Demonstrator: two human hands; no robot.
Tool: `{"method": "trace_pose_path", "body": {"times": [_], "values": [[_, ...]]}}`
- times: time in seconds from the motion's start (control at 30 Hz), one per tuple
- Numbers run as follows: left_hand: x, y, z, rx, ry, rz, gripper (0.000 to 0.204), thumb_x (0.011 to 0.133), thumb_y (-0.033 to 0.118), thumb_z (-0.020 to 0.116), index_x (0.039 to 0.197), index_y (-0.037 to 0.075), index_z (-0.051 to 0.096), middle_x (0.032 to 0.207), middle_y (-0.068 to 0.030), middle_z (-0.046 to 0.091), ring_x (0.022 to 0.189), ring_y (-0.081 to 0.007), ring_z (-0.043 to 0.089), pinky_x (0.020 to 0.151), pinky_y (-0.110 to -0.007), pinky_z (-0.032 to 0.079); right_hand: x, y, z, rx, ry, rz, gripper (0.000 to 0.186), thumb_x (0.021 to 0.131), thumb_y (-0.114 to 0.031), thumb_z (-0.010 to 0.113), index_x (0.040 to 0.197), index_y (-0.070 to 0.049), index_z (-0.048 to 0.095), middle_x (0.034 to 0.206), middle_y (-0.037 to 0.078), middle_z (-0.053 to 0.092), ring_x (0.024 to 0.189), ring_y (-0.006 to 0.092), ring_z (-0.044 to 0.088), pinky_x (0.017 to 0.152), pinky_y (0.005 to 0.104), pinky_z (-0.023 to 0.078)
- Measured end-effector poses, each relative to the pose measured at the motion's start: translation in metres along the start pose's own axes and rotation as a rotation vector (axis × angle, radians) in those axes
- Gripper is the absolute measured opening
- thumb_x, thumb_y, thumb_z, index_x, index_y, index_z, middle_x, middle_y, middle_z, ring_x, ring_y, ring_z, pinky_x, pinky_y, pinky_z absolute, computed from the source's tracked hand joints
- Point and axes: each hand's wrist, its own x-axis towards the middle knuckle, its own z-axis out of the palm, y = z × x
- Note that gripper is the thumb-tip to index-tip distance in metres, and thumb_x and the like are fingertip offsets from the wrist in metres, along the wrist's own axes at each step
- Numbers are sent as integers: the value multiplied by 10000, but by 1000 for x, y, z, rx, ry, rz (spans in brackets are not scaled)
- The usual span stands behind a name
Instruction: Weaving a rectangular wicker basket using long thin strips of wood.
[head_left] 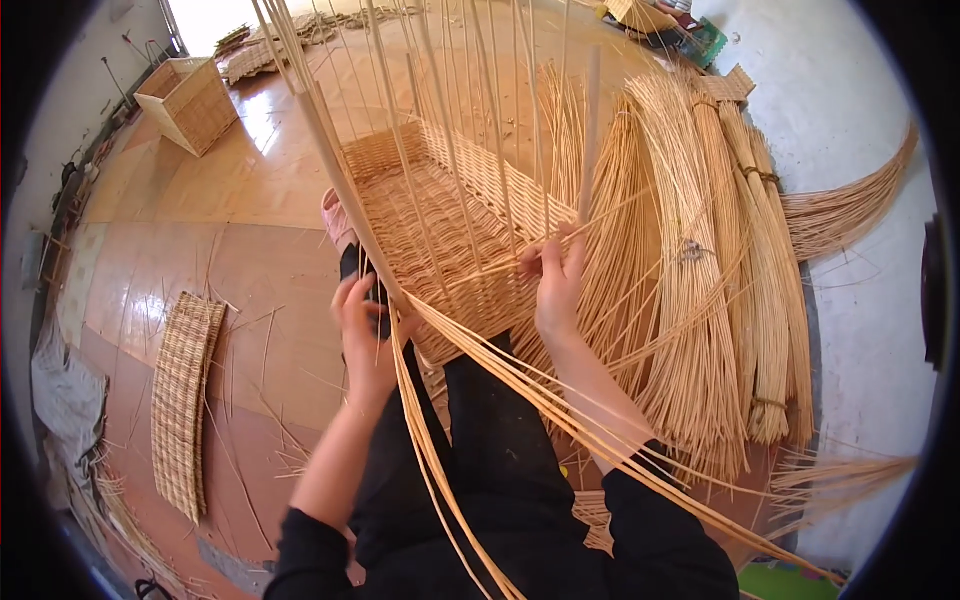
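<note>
The wicker basket stands before us at our knees. Our right hand pinches a strand at its near right corner; our left hand curls beside the left corner post, its grip unclear to us. Bundled canes lie right, a woven panel left.

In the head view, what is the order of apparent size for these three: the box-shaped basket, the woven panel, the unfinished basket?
1. Unfinished basket
2. Woven panel
3. Box-shaped basket; it stands farther from the camera, so its real rank is unsure.
</note>
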Motion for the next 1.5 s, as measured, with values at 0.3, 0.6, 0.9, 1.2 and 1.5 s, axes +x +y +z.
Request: {"method": "trace_pose_path", "body": {"times": [0.3,0.6,0.9,1.2,1.5], "values": [[-5,68,78,-556,-45,-449,469,963,79,575,1391,-8,403,1041,-163,645,778,-232,703,611,-330,558,-23,4,15,153,-158,13,322,1081,-227,388,1353,-62,343,908,105,646,752,147,599,712,290,500],[26,61,101,-468,-1,-410,156,1020,147,499,1022,-5,531,699,-100,603,493,-187,639,439,-330,475,35,-56,62,-1052,-483,-770,217,1028,-143,475,1219,-57,532,1159,104,614,935,180,607,836,324,504],[29,58,85,-630,-49,-458,214,988,37,511,1189,-36,496,930,-108,586,627,-152,643,524,-277,557,17,-49,4,-397,11,-269,524,1067,-134,393,1550,-75,198,808,61,624,749,146,598,758,302,501],[55,100,135,-877,-232,-580,264,979,38,485,1224,-52,526,1012,-197,648,727,-204,697,663,-313,566,29,-33,-27,-334,97,-143,365,1028,-118,483,1365,-34,370,1090,132,638,996,186,593,874,340,467],[43,83,171,-478,-43,-332,125,985,107,523,969,-13,553,707,-197,624,591,-307,647,564,-415,477,75,-48,-9,-739,-246,-397,308,1015,-137,517,1309,-47,498,1095,101,594,986,215,616,881,352,516]]}}
